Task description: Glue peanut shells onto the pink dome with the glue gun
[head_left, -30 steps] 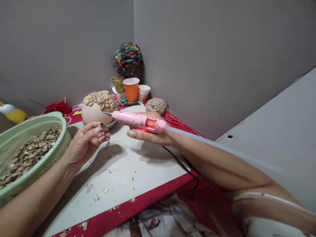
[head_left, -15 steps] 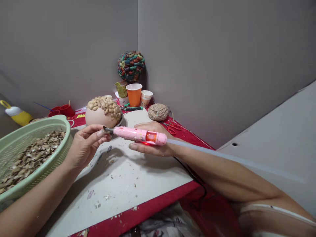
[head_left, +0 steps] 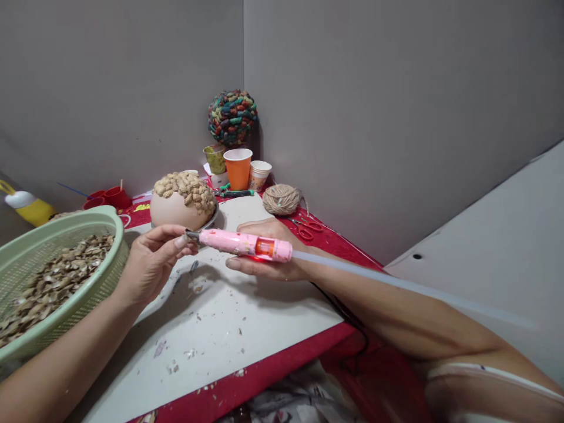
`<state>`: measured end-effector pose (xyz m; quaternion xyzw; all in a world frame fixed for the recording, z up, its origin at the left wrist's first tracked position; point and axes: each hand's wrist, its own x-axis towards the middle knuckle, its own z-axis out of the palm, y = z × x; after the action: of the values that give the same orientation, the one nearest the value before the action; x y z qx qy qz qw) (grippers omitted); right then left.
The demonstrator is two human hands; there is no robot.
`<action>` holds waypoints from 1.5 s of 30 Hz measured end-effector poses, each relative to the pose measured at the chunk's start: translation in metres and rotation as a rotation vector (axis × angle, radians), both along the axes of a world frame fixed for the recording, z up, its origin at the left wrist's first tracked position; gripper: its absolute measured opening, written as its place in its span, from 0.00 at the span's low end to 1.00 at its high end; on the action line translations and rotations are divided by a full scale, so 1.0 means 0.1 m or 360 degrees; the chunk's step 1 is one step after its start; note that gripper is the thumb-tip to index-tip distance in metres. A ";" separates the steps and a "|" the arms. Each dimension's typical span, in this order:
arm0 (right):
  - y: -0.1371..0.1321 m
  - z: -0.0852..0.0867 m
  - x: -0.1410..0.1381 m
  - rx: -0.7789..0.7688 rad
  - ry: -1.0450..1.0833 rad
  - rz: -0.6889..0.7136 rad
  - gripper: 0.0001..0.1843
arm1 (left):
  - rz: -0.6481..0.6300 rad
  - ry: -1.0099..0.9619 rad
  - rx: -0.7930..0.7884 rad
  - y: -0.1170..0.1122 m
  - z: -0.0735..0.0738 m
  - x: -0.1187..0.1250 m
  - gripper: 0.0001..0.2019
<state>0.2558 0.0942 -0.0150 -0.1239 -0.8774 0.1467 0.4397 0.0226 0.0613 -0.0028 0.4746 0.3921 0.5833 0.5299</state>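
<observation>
My right hand (head_left: 273, 267) is wrapped round a pink hot glue gun (head_left: 233, 241), which lies level over the white board (head_left: 211, 341). A long translucent glue stick (head_left: 352, 265) runs out of its back end. Thumb and fingers of my left hand (head_left: 154, 255) are pinched at the gun's dark nozzle, on what looks like a small nut shell, mostly hidden. Just behind my hands, a pale ball (head_left: 174, 211) with nut shells (head_left: 185, 189) over its upper part rests in a dish. To the left stands a green basket (head_left: 117, 235) of loose shells (head_left: 66, 273).
At the back are an orange cup (head_left: 238, 170), paper cups (head_left: 259, 171), a multicoloured ball (head_left: 232, 117), a twine ball (head_left: 281, 200), pliers (head_left: 235, 192) and red scissors (head_left: 306, 228). Red pots (head_left: 117, 197) and a yellow bottle (head_left: 33, 207) stand far left. A black cord (head_left: 343, 308) hangs beside my right forearm.
The whole view has shifted slightly. Both hands and the glue gun keep almost the same pose, with the nozzle still at my left fingertips.
</observation>
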 end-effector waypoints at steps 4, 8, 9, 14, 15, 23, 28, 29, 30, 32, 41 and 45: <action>0.03 -0.05 -0.02 0.0022 0.0014 0.0015 0.17 | 0.0010 0.0007 0.0005 0.00 0.00 0.01 0.12; 0.06 -0.12 -0.05 0.0043 0.0179 0.0017 0.21 | 0.0016 0.0024 0.0000 -0.01 0.01 0.02 0.11; 0.06 -0.13 -0.05 0.0024 0.0181 0.0006 0.21 | 0.0016 0.0030 0.0000 -0.01 0.01 0.02 0.11; 0.04 -0.10 -0.05 -0.0061 0.0121 -0.0019 0.21 | 0.0025 0.0045 -0.0004 -0.01 0.00 0.02 0.11; 0.04 -0.09 -0.05 -0.0059 0.0114 -0.0019 0.20 | 0.0027 0.0047 -0.0001 0.00 0.00 0.02 0.11; 0.05 -0.13 -0.04 -0.0030 0.0107 -0.0062 0.21 | 0.0011 0.0041 0.0040 -0.01 0.01 0.01 0.11; 0.05 -0.14 -0.04 -0.0015 0.0112 -0.0066 0.21 | 0.0007 0.0061 0.0048 -0.02 0.01 0.00 0.11; 0.05 -0.13 -0.04 -0.0012 0.0111 -0.0058 0.21 | 0.0007 0.0064 0.0050 -0.02 0.01 0.00 0.10; 0.05 -0.13 -0.04 -0.0012 0.0111 -0.0055 0.21 | 0.0006 0.0066 0.0053 -0.02 0.01 -0.01 0.10; 0.05 -0.13 -0.04 -0.0033 0.0112 -0.0053 0.21 | -0.0002 0.0071 0.0064 -0.02 0.01 -0.01 0.09; 0.04 -0.13 -0.03 -0.0060 0.0084 -0.0080 0.22 | -0.0028 0.0029 0.0118 0.01 -0.02 -0.03 0.10; 0.04 -0.12 -0.03 -0.0053 0.0082 -0.0081 0.21 | -0.0040 0.0003 0.0123 0.01 -0.01 -0.03 0.10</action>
<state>0.2526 0.0981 -0.0275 -0.1497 -0.8598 0.1530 0.4637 0.0194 0.0626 -0.0042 0.5001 0.3638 0.5910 0.5180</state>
